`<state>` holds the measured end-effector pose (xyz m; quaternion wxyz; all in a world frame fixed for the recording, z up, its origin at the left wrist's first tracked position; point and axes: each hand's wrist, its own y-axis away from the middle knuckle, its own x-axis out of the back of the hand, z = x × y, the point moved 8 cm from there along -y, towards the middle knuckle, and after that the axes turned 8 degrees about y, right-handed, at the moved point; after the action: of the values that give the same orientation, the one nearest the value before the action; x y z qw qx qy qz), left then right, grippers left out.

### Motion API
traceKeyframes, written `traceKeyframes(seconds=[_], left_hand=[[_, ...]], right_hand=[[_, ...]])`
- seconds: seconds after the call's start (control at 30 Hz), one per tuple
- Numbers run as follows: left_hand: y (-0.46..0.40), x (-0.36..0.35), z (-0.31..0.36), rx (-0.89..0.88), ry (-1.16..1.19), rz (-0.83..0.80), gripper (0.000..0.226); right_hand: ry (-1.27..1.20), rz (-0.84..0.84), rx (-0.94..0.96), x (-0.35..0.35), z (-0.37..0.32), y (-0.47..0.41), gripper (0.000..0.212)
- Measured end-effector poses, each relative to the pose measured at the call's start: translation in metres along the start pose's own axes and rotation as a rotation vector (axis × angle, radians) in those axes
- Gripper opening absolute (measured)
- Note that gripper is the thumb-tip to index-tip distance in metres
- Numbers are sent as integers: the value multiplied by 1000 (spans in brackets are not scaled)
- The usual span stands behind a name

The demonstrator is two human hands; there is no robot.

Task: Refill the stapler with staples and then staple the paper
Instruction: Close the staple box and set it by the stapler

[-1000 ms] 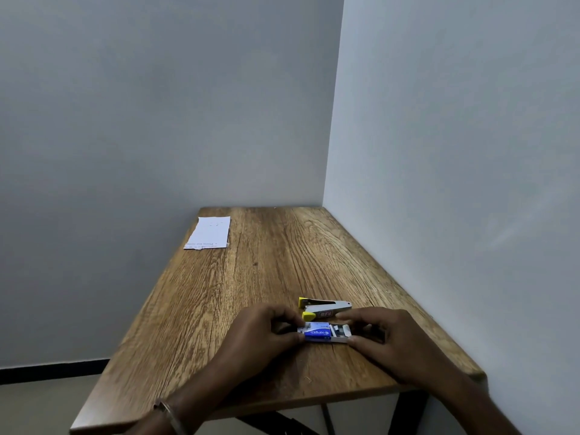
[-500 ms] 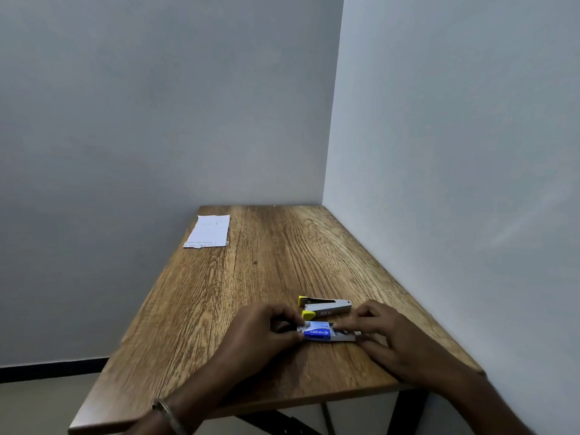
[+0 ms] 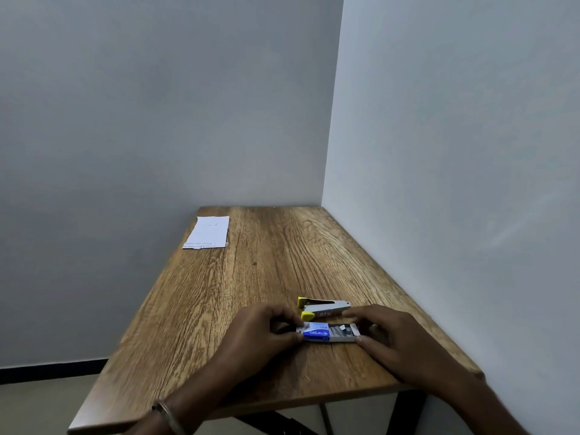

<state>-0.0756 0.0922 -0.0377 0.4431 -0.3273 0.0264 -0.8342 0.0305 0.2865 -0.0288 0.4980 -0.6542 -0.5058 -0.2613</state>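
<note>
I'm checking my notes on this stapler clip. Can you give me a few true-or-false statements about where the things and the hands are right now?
1. Both hands hold the staple box. True: the left hand grips its blue sleeve end and the right hand its pulled-out tray end.
2. The stapler is in the right hand. False: it lies on the table just beyond the box.
3. The paper lies at the table's far left corner. True.
4. The staple box is fully closed. False: its tray is slid out to the right.
5. The paper sits under the stapler. False: they lie far apart.
</note>
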Motion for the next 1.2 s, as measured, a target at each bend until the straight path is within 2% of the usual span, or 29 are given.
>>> traceKeyframes(seconds=[0.1,0.4,0.87,1.03,1.2], left_hand=[[0,0,0,1,-3,-2,17],[0,0,-1,-5,3,1,17],[1,1,0,3,-6,0,16],[0,0,-1,-1,-18,-1,17],[0,0,-1,-2,-12,-1,17]], right_hand=[[-11,34,-32,2,5,0,42],[-21,-6,37,-4,0,-6,20],[-28,-32,42,-4,-6,-8,25],[43,-98,70,-9,-11,-9,40],[97,-163,62,-12,-12,-14,40]])
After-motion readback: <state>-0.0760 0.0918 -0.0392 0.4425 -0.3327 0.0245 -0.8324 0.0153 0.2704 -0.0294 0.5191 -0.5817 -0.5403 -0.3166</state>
